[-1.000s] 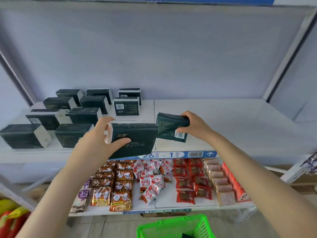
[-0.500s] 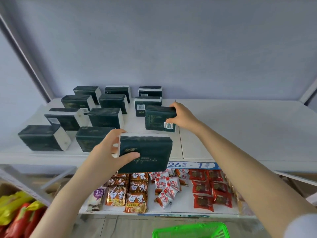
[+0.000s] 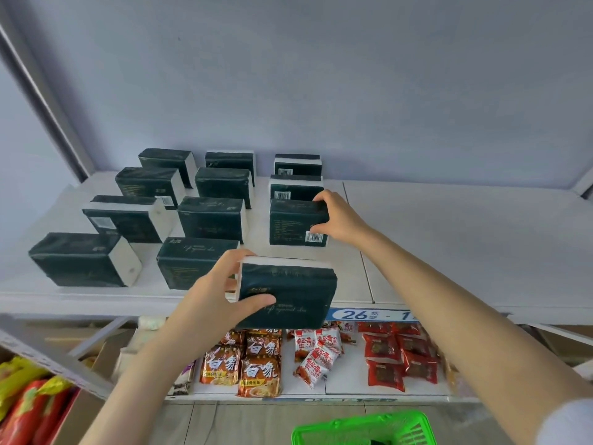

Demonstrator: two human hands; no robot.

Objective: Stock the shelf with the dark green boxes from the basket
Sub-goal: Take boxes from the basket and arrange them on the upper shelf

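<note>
My left hand [image 3: 211,303] grips a dark green box [image 3: 288,293] at the front edge of the white shelf [image 3: 465,245], held upright just above the edge. My right hand [image 3: 340,218] holds a second dark green box [image 3: 296,223] by its right end; that box stands on the shelf in front of two others in the right-hand column. Several more dark green boxes [image 3: 208,220] stand in rows to the left. The green basket [image 3: 365,430] shows at the bottom edge, its contents mostly hidden.
The right half of the shelf is bare white board. Below it a lower shelf holds noodle packets [image 3: 260,364] and red snack packs [image 3: 401,358]. A price label [image 3: 369,314] runs along the shelf front. Yellow and red bags [image 3: 25,399] lie at the lower left.
My right hand has carried its box forward from the shelf front and set it down in front of the right column. My left hand has raised its box toward the shelf edge.
</note>
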